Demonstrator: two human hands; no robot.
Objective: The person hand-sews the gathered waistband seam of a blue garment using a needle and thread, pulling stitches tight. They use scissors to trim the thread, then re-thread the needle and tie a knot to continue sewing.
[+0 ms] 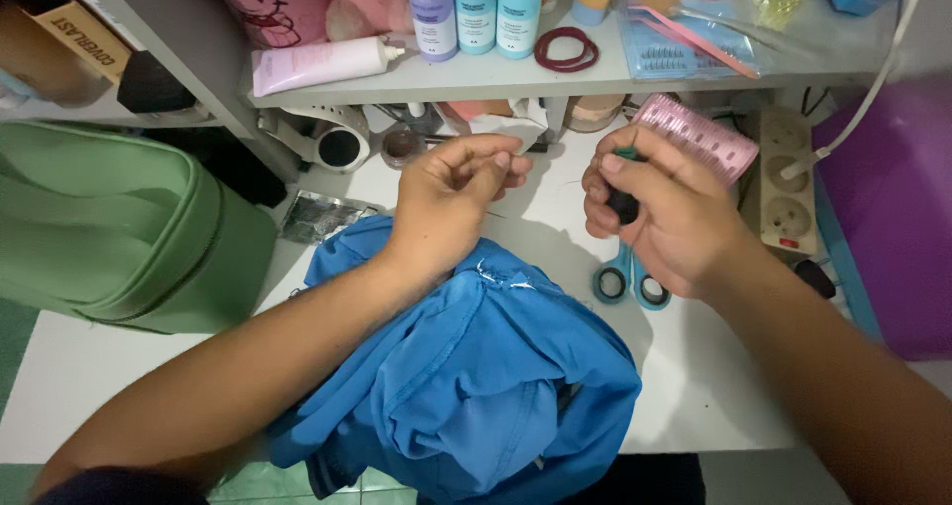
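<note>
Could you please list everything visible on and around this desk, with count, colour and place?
garment: one, blue, crumpled at desk front.
scissors: one, blue handles, under right hand.
spool: one, dark, in right hand.
comb: one, pink, behind right hand.
bag: one, green, left.
power strip: one, white, right.
tubes: three, purple and teal, on shelf.
hair ties: red, on shelf.
left hand: fingers pinched together, contents too small to tell.
right hand: gripping spool.

Head cam, looks steeply down, close over white desk point(694, 386).
</note>
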